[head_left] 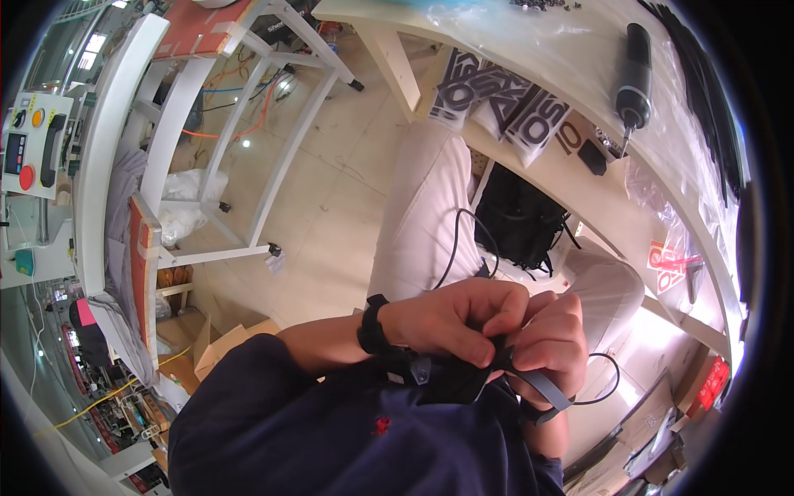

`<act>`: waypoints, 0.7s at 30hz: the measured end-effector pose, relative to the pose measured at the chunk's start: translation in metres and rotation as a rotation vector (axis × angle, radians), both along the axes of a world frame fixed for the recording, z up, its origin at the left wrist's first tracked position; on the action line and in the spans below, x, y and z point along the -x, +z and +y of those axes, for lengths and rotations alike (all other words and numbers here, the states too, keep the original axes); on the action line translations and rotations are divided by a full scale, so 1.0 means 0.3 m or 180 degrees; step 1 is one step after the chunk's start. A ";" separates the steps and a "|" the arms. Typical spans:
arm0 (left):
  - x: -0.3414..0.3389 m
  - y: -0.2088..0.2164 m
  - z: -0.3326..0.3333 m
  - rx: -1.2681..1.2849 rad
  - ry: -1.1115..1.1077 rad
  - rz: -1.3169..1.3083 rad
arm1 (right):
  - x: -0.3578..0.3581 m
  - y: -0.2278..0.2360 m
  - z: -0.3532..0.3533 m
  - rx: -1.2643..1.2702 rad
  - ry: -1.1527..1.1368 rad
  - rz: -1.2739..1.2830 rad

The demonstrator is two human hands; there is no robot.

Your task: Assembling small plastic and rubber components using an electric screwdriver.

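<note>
My left hand (459, 318), with a black band at its wrist, is closed in front of my chest. Close against it is my right hand (552, 339), fingers curled in a pinch. Both hold a dark piece with a flat grey strap (539, 385) that runs out below the right fingers. A black flap (453, 388) hangs under the left thumb; whether it belongs to the same piece I cannot tell. Between the fingertips, the exact spot of the grip is hidden. A thin black cable (456, 236) loops over my lap, and another loop shows right of my right hand.
A worktable (571, 91) at the upper right bears a black electric screwdriver (635, 87) and plastic film. Printed packets (529, 120) lie on a shelf beneath it. A black bag (517, 211) is between my legs. White metal frames (285, 157) stand at the left.
</note>
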State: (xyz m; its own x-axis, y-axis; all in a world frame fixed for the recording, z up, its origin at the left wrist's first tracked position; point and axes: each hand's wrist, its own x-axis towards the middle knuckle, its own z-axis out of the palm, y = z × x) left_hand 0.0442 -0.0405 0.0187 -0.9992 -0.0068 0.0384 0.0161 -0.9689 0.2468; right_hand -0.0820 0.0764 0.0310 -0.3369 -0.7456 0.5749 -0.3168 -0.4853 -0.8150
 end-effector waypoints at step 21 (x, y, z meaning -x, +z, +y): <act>0.003 -0.079 0.024 -0.0530 -0.0313 0.0378 | 0.032 0.078 -0.023 -0.0586 -0.0079 0.0336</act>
State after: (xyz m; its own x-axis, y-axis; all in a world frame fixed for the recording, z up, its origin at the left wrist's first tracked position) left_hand 0.0432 -0.0334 -0.0051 -0.9839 0.0743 0.1624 -0.0610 -0.9945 0.0853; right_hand -0.0918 0.0696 0.0546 -0.3017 -0.8335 0.4630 -0.4151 -0.3223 -0.8508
